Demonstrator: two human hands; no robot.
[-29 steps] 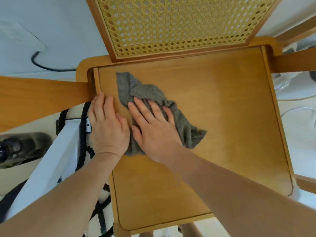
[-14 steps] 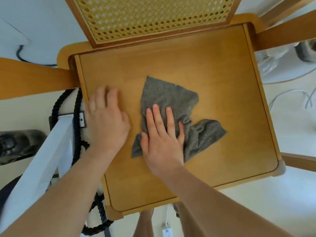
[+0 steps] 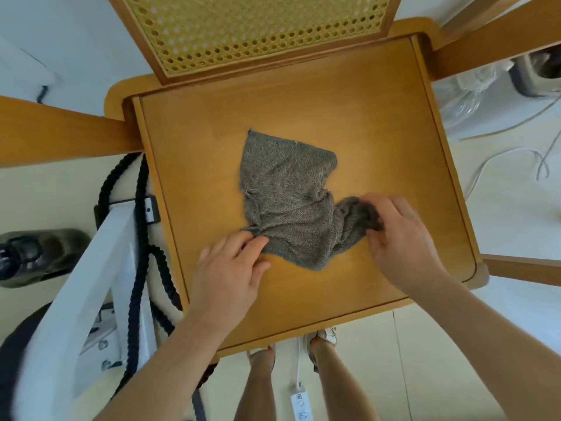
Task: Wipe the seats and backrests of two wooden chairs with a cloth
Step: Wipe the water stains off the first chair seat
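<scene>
Cloth (image 3: 288,199) lies crumpled on the chair seat (image 3: 379,123). Left hand (image 3: 229,268) pinches its near-left corner; right hand (image 3: 400,235) grasps its bunched right end.

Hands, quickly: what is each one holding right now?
Left hand: pinches the near edge of the grey terry cloth.
Right hand: grips the cloth's bunched corner.
</scene>
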